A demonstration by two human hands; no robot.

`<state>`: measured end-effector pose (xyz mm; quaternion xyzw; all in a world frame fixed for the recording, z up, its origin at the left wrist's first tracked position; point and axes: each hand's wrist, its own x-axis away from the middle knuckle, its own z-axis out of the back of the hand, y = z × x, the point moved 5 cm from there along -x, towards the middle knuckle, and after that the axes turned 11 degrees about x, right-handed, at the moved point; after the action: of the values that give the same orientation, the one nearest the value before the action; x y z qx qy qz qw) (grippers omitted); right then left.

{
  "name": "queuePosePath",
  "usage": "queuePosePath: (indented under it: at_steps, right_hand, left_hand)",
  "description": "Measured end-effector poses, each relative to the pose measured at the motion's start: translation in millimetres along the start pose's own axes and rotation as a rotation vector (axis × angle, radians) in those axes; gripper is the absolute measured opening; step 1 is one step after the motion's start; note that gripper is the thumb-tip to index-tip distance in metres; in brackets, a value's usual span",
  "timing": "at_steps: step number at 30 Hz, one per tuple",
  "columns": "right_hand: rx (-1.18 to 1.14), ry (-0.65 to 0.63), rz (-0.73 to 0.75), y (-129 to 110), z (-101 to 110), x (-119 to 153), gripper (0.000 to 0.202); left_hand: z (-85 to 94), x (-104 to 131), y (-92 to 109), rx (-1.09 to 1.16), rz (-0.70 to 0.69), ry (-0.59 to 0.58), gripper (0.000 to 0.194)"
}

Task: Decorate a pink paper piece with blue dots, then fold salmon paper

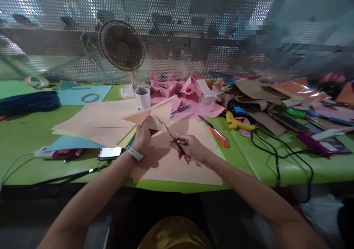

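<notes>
My left hand (143,135), with a pale watch strap on its wrist, grips a folded peach paper piece (162,111) above the table. Dark scissors (172,136) are in my right hand (190,147), their blades pointing up and left at the paper's lower edge. Whether the blades touch the paper is hard to tell. Beneath both hands lies a large peach sheet (179,169). More peach sheets (96,118) are stacked to the left.
A fan (121,45) and a white cup (143,98) stand behind. Pink cut paper (190,88) lies beyond my hands. On the right are a red cutter (218,133), a yellow glue gun (238,123) and black cables (273,149). A phone (110,153) lies left.
</notes>
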<state>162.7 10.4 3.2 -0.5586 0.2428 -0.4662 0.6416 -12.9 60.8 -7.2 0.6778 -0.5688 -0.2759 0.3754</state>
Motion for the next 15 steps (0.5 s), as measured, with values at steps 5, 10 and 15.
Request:
queuePosePath:
  at_steps: [5,10,15]
  right_hand:
    - [0.125,-0.07,0.011,-34,10,31,0.053]
    - [0.34,0.243,0.035,-22,86,58,0.05]
    - [0.883,0.587,-0.137,28,182,71,0.035]
  left_hand:
    - [6.3,-16,5,0.078,-0.058,0.078,0.039]
    - [5.5,-21,9,0.097,-0.044,0.049,0.033]
    - [1.2,-19,8,0.046,0.028,0.01,0.025]
